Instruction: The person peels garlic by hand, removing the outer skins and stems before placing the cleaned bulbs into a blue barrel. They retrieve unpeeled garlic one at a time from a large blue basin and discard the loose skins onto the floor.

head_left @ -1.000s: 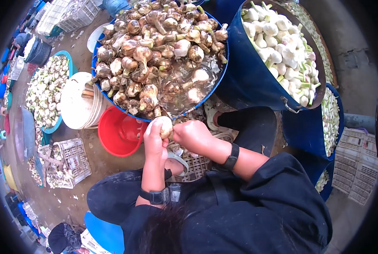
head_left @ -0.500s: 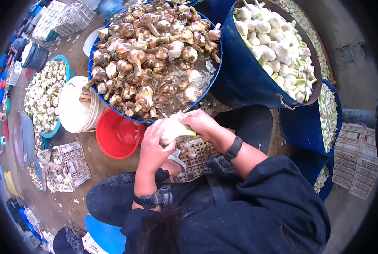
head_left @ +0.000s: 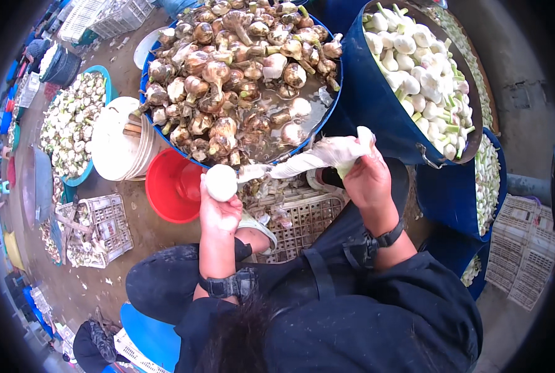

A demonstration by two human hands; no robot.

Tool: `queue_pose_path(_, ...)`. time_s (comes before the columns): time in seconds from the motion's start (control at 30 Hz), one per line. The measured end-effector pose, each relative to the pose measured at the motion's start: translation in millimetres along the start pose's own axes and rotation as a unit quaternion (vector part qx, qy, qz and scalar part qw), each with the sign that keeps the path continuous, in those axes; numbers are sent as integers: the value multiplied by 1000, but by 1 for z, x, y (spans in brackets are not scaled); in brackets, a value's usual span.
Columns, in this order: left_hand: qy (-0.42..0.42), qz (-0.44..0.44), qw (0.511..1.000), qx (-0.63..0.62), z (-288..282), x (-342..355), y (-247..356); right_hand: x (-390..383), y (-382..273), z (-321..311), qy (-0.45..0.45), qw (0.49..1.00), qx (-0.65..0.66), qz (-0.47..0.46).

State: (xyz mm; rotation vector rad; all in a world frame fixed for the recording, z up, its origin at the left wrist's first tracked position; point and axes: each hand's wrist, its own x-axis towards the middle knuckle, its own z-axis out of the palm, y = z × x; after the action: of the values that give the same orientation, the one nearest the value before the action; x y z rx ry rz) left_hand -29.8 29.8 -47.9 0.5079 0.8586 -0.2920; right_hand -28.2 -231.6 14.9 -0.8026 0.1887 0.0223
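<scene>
My left hand (head_left: 220,211) is closed round a white garlic bulb (head_left: 221,182), held just in front of the near rim of a blue tub. In my right hand (head_left: 369,180) is pinched a long strip of pale garlic skin (head_left: 318,155), stretched sideways toward the bulb and looking still joined to its stem side. The blue tub (head_left: 334,112) holds brown, muddy, unpeeled garlic bulbs (head_left: 218,74) in murky water. To its right, clean white garlic bulbs (head_left: 423,74) are heaped in a tall blue barrel (head_left: 367,93).
A red bucket (head_left: 171,186) stands left of my left hand, beside stacked white buckets (head_left: 117,140). Below my hands lies a plastic crate (head_left: 302,221) with scraps of skin. More garlic fills a teal basin (head_left: 72,127) at left. White crates (head_left: 523,248) stand at far right.
My hands have moved apart, the right going up and rightward, and a strip of skin now stretches from the bulb. The bulb in my left hand shows bare and white.
</scene>
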Motion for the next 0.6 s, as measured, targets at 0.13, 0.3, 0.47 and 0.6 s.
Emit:
queue_pose_path(0.13, 4, -30, 1000, 0, -9, 0, 7, 14, 0, -22, -44, 959, 276, 46)
queue_pose_path(0.3, 51, 66, 996, 19, 8, -2, 5, 14, 32, -15, -96, 879, -461, 75)
queue_pose_path(0.47, -175, 146, 971, 66, 8, 4, -18, 2, 81, 32, -228, 901, -333, 158)
queue_pose_path(0.6, -63, 174, 981, 52, 10, 2, -9, 6, 59, 35, -203, 954, -43, 218)
